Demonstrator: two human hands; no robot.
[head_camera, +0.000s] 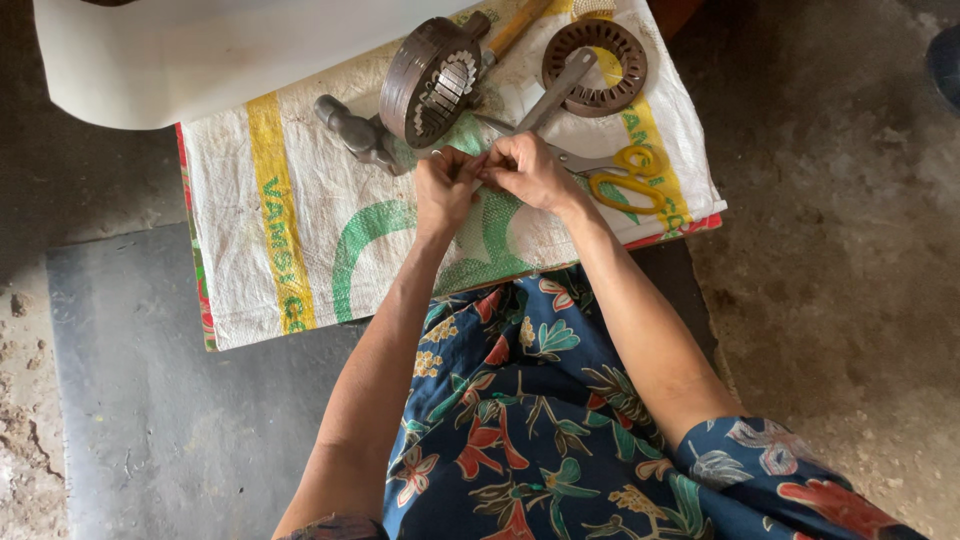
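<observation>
My left hand (445, 188) and my right hand (527, 170) meet over a white woven sack (300, 230) with green and yellow print. Both pinch a small thin piece between their fingertips; it is too small to tell what it is. Just beyond my hands a round slotted metal core (428, 78) stands on its edge. A second slotted metal ring (594, 66) lies flat to its right, with a flat metal tool (553, 92) resting across it.
Yellow-handled scissors (625, 175) lie right of my right hand. A metal hammer head (352, 130) lies left of the core, and a wooden handle (515, 28) sticks out behind it. White sheet (200, 50) at top left. Dark mat (150, 400) and concrete floor (850, 250) surround the sack.
</observation>
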